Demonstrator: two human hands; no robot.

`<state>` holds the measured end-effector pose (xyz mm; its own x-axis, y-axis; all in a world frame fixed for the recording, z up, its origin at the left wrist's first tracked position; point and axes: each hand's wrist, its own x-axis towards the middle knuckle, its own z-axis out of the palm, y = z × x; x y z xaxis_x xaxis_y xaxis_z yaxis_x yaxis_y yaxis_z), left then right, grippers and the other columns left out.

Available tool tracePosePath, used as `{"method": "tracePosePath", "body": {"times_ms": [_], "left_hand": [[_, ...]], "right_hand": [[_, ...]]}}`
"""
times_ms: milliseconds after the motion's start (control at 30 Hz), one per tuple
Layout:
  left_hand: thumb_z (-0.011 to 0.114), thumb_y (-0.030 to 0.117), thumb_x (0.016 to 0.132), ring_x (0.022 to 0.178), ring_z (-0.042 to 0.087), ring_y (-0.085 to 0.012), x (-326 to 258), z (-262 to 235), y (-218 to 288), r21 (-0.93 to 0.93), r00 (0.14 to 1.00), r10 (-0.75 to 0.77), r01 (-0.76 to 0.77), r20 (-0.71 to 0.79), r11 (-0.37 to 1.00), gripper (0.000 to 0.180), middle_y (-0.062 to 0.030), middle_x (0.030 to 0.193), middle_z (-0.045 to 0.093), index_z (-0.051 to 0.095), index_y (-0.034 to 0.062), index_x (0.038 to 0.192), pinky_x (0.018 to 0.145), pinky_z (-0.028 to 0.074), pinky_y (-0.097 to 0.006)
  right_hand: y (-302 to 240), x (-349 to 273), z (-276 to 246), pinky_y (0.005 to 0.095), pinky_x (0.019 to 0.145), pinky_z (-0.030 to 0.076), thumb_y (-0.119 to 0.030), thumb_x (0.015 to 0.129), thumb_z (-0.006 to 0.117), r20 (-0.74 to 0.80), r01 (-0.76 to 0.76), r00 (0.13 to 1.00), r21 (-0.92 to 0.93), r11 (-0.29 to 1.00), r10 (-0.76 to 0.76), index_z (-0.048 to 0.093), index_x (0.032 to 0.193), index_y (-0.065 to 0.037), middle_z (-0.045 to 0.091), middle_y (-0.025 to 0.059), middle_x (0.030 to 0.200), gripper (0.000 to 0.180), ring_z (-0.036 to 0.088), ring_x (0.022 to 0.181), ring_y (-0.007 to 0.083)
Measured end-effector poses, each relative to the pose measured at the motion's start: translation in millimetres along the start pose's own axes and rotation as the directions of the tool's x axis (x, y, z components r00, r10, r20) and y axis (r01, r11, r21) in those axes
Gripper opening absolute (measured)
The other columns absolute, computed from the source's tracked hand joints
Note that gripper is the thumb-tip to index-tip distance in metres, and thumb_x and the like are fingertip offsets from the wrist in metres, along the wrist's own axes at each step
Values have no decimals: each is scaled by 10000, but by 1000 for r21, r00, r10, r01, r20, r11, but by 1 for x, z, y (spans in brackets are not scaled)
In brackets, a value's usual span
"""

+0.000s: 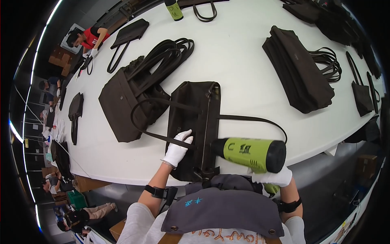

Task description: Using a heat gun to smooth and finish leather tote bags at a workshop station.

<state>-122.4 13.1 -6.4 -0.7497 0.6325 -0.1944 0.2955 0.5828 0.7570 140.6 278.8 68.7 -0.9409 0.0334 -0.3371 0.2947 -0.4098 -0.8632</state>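
A dark brown tote bag [191, 105] lies flat on the white table [239, 53] right in front of me, its zip running toward me and its long straps looping out left and right. My left hand [177, 149], in a white glove, presses flat on the bag's near left part, over a strap. My right hand [273, 177], also gloved, grips a lime-green and black heat gun [251, 153] whose black nozzle points left at the bag beside the zip.
A stack of same-coloured bags [130, 89] lies just left of mine, another stack [298, 69] to the right, more along the far and right edges. A green bottle [174, 10] stands at the far side. Another person in red [87, 38] works at the far left.
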Motion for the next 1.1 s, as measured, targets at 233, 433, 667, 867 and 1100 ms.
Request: {"method": "tracePosePath", "body": {"times_ms": [233,433,667,867,1100], "left_hand": [[694,180,762,1217,464,-372,7,-3,19,575,936,294,-135,-192,807,560,-208,1318,494,517,14,1267,1026,367,-459],[706,253,744,1256,402,-418,10,2,33,519,932,330,-211,-147,828,603,-234,1353,443,506,-20,1242,1041,348,-479],[580,429,850,1299,392,-364,14,49,59,623,885,296,-464,360,629,535,-114,1401,432,508,159,1307,1031,245,-657],[589,438,852,1298,401,-349,13,52,58,639,882,362,-469,303,610,560,-114,1391,447,498,124,1306,1047,231,-639],[626,412,829,1285,426,-330,10,37,53,651,918,382,-354,106,671,585,-124,1324,518,506,81,1295,1070,242,-568]], "right_hand": [[-27,64,-1,256,565,498,30,719,670,-289,93,950,-83,992,-113,562,1093,34,624,76,849,389,606,653,145],[-41,47,-8,257,546,509,76,700,650,-415,186,892,-23,982,-179,558,1109,34,635,107,886,421,623,659,155],[-55,44,-14,260,552,512,52,706,647,-501,150,844,-123,981,-192,555,1125,14,638,104,894,431,620,645,151],[-62,68,-9,254,530,506,23,739,685,-418,104,891,-198,975,-180,579,1051,53,643,112,823,330,621,623,153],[-69,110,-11,263,575,523,-50,781,726,-294,84,941,-274,958,-166,592,1084,42,659,102,806,344,628,638,134]]}}
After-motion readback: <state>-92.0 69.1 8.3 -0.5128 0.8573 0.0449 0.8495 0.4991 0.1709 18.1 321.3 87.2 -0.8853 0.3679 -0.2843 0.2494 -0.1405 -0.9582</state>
